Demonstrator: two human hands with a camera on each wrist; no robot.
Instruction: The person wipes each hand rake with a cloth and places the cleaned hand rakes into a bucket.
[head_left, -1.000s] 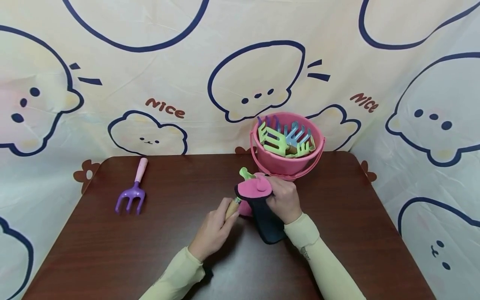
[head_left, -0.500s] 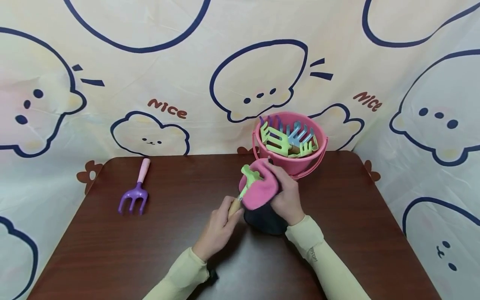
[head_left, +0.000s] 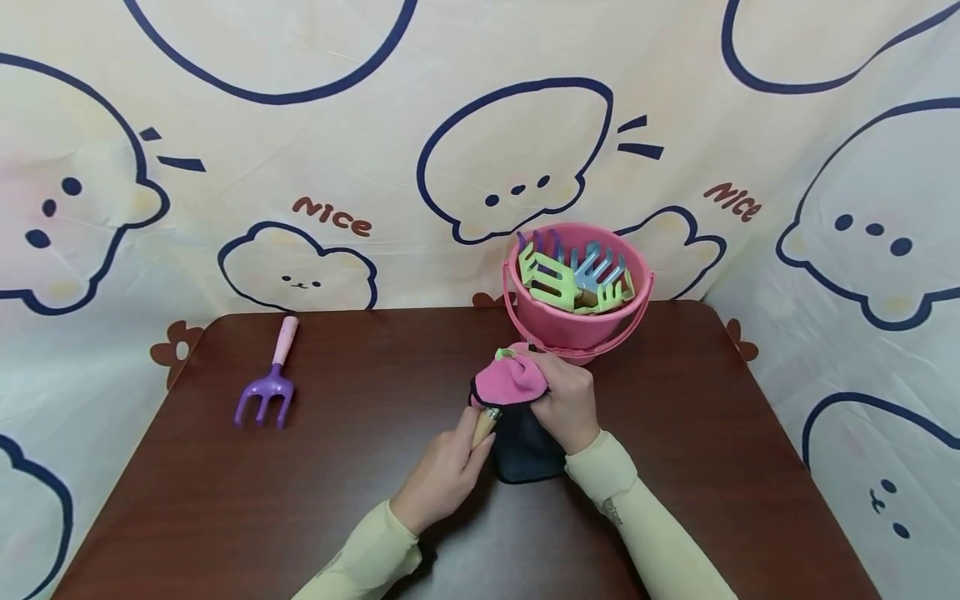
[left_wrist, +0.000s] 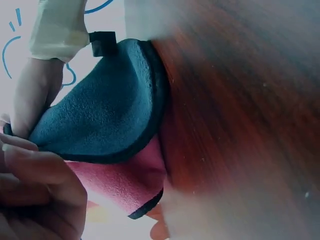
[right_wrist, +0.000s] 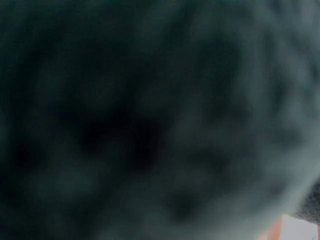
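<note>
My left hand [head_left: 442, 471] grips the wooden handle [head_left: 485, 427] of a small garden tool. Only a bit of its green head [head_left: 505, 354] shows; a cloth, pink on one face and dark on the other, covers the rest. My right hand [head_left: 567, 398] pinches this cloth [head_left: 512, 383] around the head, and its dark end hangs down toward the table. In the left wrist view the dark face of the cloth [left_wrist: 105, 105] bulges out beside the curled fingers [left_wrist: 45, 175]. Blurred dark fabric [right_wrist: 150, 120] fills nearly all of the right wrist view.
Just behind the hands stands a pink bucket [head_left: 570, 327] holding green, blue and purple garden tools. A purple hand fork [head_left: 267, 386] with a pink handle lies at the left of the brown table [head_left: 337, 517]. Printed fabric [head_left: 345, 150] hangs around the table's back and sides.
Half a second ago the cloth was lifted and more of the green head showed. Now it is folded over the head and its dark end hangs lower; the left hand has shifted slightly right.
</note>
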